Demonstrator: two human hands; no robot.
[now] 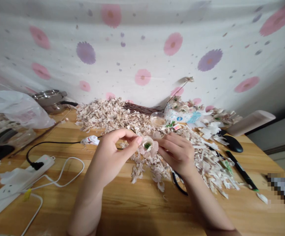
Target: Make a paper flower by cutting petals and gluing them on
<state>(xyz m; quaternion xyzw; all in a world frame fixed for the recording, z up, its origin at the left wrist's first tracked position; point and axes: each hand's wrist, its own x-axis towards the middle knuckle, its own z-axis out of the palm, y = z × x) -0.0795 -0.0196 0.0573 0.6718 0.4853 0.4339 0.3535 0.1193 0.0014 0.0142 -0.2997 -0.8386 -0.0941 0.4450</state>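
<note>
Left hand (109, 155), right hand (177, 152) — both half-closed on a small pale flower (147, 147), seemingly.

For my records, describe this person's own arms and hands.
The left hand and right hand are bare: no gloves, rings, watch or bracelet show. The nails are short. The left forearm and right forearm are bare; at the bottom edge, a dark band by the right forearm may be a sleeve, too cut off to tell.

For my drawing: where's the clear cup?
Head view: the cup sits among petals, behind the flower between left hand and right hand, beside the twigs.
</note>
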